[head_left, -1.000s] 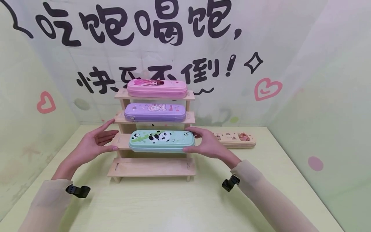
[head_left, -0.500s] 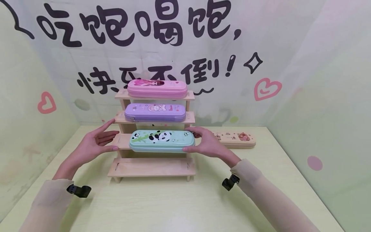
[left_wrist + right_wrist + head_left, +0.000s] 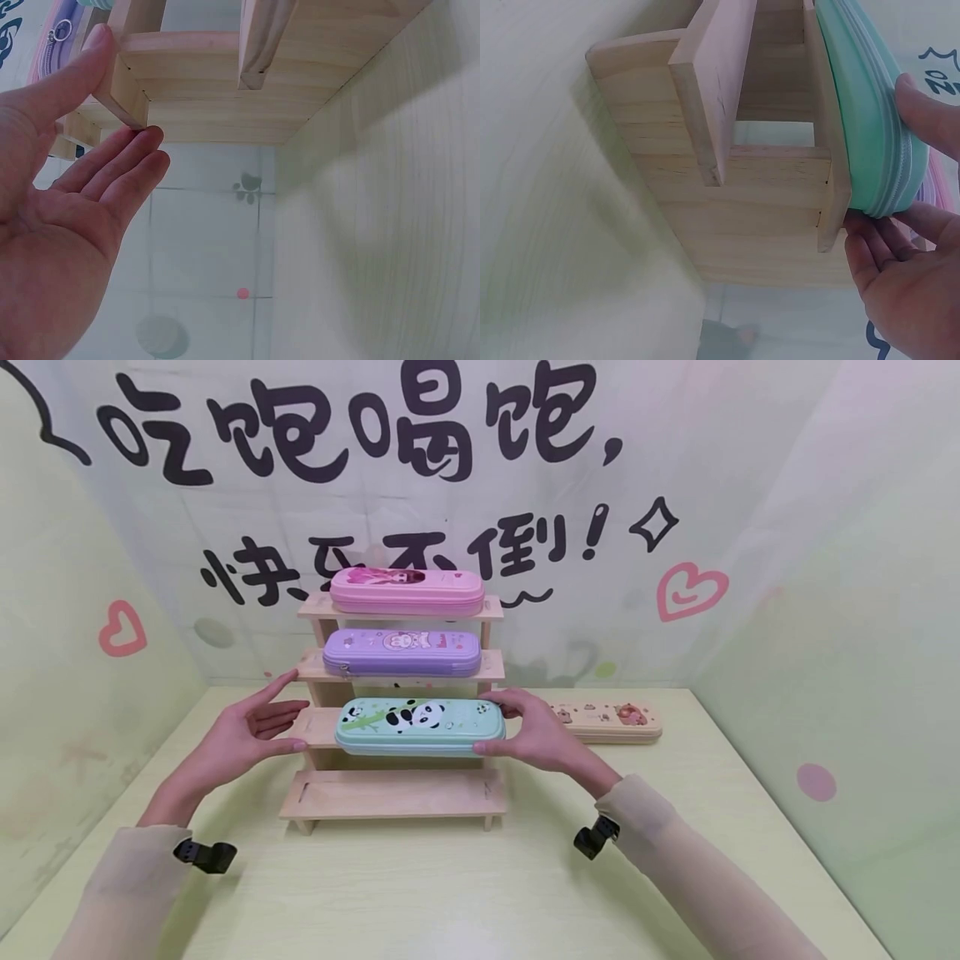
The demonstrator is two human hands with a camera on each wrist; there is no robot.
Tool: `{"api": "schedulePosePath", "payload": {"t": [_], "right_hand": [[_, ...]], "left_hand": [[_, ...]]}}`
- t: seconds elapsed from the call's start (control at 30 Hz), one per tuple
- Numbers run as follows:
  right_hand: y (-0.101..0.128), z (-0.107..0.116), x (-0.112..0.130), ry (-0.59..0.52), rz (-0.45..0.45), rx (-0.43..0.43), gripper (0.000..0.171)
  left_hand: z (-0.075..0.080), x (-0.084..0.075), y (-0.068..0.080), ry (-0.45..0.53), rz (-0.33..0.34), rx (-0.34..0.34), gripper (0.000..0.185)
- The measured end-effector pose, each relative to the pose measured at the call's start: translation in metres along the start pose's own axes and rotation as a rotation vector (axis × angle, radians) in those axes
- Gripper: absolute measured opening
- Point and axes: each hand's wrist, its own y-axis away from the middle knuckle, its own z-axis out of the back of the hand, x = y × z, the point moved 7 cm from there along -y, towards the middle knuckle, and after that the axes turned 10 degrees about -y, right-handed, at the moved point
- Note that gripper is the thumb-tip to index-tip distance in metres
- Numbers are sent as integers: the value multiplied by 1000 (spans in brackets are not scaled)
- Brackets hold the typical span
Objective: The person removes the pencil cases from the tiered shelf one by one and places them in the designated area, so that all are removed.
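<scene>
A mint-green pencil case (image 3: 420,727) with panda pictures lies on the second step from the bottom of a wooden stepped stand (image 3: 397,793). My right hand (image 3: 540,735) holds the right end of this case. In the right wrist view, the thumb presses against the zipped side of the mint case (image 3: 877,127), and the fingers curl round its end beside the shelf. My left hand (image 3: 232,743) is at the stand's left side. In the left wrist view, thumb and fingertips of the left hand (image 3: 67,210) touch the end of a shelf board, fingers nearly straight.
A purple pencil case (image 3: 401,652) sits one step higher, and a pink pencil case (image 3: 408,592) is on the top step. On the table (image 3: 420,893), right of the stand, lies a beige pencil case (image 3: 607,724), partly hidden by my right hand. Printed wall sheets surround the table.
</scene>
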Motion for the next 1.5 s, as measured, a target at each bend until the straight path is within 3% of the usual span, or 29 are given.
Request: {"api": "schedulePosePath", "payload": {"t": [0.7, 0.9, 1.17, 1.37, 1.5], "right_hand": [[28, 15, -6, -56, 43, -67, 66], [45, 25, -6, -53, 50, -87, 65], [71, 44, 22, -81, 37, -93, 61], [88, 57, 19, -52, -6, -103, 65], [96, 67, 17, -44, 21, -103, 66]], "left_hand": [[0, -2, 0, 38, -17, 1, 97], [-1, -3, -1, 33, -27, 5, 96], [0, -4, -1, 34, -28, 3, 96], [0, -4, 0, 31, -23, 7, 96], [0, -3, 0, 14, -22, 2, 96]]}}
